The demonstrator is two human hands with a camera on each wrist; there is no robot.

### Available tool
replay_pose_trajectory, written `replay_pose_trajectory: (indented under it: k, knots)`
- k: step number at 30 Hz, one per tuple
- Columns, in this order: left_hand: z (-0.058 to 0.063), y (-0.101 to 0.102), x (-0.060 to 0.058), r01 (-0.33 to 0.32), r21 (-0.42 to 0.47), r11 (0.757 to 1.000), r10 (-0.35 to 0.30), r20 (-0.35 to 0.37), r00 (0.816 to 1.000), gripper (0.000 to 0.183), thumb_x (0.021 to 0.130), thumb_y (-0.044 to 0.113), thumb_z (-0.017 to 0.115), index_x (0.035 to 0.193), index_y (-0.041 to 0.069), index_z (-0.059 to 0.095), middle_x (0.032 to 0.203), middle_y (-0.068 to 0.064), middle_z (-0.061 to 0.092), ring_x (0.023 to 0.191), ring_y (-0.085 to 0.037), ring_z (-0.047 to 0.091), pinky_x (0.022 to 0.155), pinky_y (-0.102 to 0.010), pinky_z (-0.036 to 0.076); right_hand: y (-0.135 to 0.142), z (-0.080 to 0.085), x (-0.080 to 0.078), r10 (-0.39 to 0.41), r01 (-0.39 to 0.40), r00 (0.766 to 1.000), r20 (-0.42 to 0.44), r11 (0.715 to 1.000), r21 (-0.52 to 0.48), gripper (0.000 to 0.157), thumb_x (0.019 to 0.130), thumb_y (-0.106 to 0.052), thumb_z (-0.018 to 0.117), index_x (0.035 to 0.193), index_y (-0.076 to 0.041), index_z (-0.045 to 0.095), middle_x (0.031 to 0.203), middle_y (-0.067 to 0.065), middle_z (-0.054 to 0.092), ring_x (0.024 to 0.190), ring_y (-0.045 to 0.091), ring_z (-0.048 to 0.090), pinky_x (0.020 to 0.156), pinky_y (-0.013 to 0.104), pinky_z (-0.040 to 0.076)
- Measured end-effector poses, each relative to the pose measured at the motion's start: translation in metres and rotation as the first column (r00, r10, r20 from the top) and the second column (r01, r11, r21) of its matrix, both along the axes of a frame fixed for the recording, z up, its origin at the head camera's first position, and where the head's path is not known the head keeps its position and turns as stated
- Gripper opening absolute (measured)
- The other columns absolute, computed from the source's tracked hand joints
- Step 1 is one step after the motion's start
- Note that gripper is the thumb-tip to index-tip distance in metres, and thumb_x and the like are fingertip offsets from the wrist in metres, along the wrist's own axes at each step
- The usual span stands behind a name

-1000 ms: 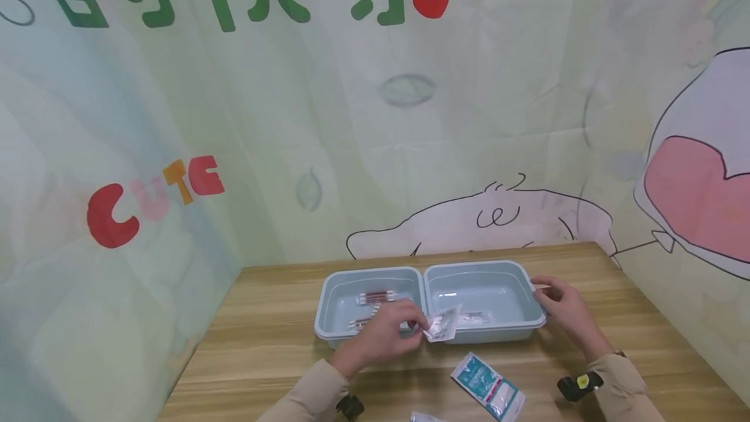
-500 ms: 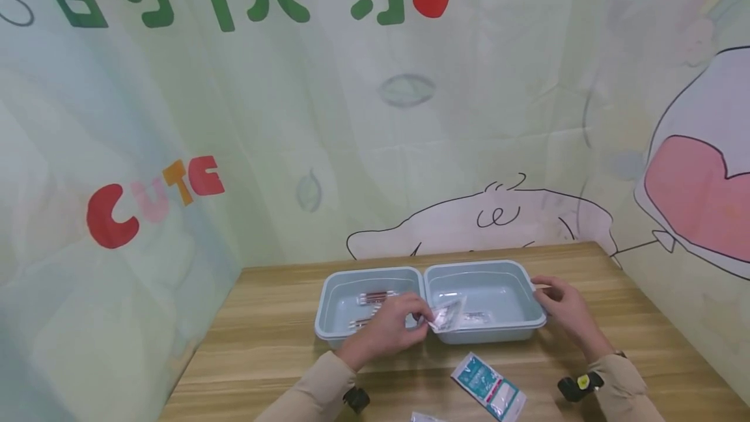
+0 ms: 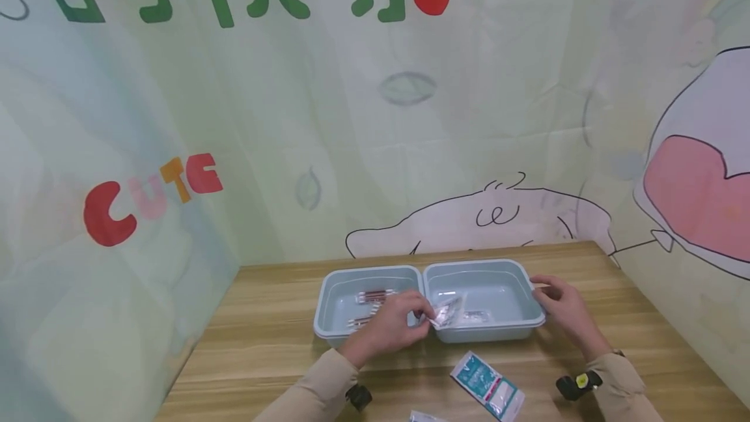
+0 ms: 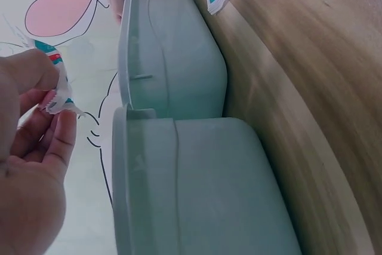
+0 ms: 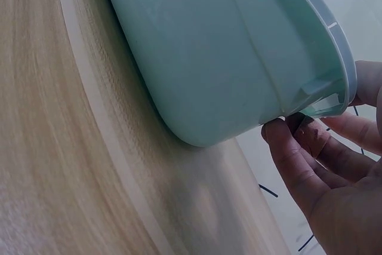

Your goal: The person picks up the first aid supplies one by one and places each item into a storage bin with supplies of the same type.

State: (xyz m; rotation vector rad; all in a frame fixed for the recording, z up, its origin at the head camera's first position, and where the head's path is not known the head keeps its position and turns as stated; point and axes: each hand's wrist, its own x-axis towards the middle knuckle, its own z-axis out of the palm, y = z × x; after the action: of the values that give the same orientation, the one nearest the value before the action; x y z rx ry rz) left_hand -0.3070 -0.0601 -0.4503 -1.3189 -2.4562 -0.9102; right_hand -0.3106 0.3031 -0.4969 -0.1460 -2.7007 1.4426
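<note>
The left hand (image 3: 389,323) pinches a small printed packet (image 3: 448,313) between thumb and fingers, its free end over the near left corner of the right pale blue bin (image 3: 498,292). In the left wrist view the packet shows teal, red and white. The right hand (image 3: 567,312) grasps that bin's right end, fingers at the rim and thumb against the outer wall. Inside the right bin, near its near side, lies a clear packet (image 3: 477,316). The left pale blue bin (image 3: 335,301) stands just beside it, holding packs of brown-and-white sticks (image 3: 375,296), partly hidden by the left hand. On the wooden table (image 3: 263,324), near side, lies a teal-and-white packet (image 3: 488,385); left of it, another wrapper (image 3: 424,417) is cut off by the view's edge.
</note>
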Motion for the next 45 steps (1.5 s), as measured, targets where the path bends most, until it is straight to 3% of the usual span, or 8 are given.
replay_pose_trajectory:
  k: [9,20,34,41,45]
  knots:
    - [-0.001,0.005,-0.002,0.012,-0.019,1.0,-0.013,-0.045,0.999,0.013,0.082,0.008,0.071,0.093,0.015,0.07,0.093,0.007,0.067,0.086,0.001,0.058,0.076,-0.011,0.051,0.001,-0.001,0.0,0.0,0.0,1.0,0.003,1.0,0.001,0.046,0.101,-0.032,0.05,0.138,-0.005,0.048,0.133,0.03,0.051,0.12,0.044,0.051,0.092,0.049,0.054]
    - [0.0,0.011,-0.006,0.029,-0.006,1.0,-0.029,-0.015,0.999,0.012,0.082,0.007,0.071,0.093,0.013,0.07,0.093,0.004,0.068,0.086,-0.002,0.058,0.077,-0.011,0.05,0.001,-0.001,-0.002,0.003,-0.003,1.0,-0.007,1.0,-0.006,0.047,0.101,-0.033,0.051,0.14,-0.006,0.047,0.134,0.029,0.051,0.12,0.043,0.052,0.092,0.048,0.055]
    - [-0.004,0.019,-0.012,0.065,-0.014,0.998,-0.065,-0.014,0.998,0.013,0.083,0.006,0.072,0.093,0.014,0.07,0.092,0.005,0.067,0.084,-0.001,0.058,0.073,-0.022,0.057,0.003,-0.002,-0.002,0.006,-0.006,1.0,0.0,1.0,-0.01,0.047,0.101,-0.033,0.05,0.14,-0.007,0.047,0.134,0.028,0.051,0.121,0.043,0.051,0.093,0.049,0.054]
    - [-0.005,0.023,-0.014,0.065,-0.023,0.998,-0.066,-0.036,0.997,0.012,0.083,0.007,0.071,0.093,0.014,0.07,0.091,0.005,0.067,0.083,-0.001,0.058,0.073,-0.013,0.053,0.004,-0.003,-0.002,0.009,-0.009,1.0,-0.003,1.0,-0.004,0.047,0.101,-0.033,0.051,0.139,-0.007,0.048,0.135,0.028,0.05,0.122,0.043,0.051,0.095,0.051,0.052]
    - [-0.005,0.026,-0.014,0.024,-0.041,0.999,-0.026,-0.033,0.999,0.012,0.084,0.009,0.071,0.094,0.015,0.071,0.093,0.007,0.067,0.085,-0.001,0.058,0.074,-0.01,0.051,0.005,-0.004,-0.003,0.009,-0.009,1.0,-0.009,1.0,-0.011,0.046,0.101,-0.033,0.051,0.139,-0.007,0.048,0.135,0.028,0.051,0.121,0.043,0.052,0.095,0.051,0.053]
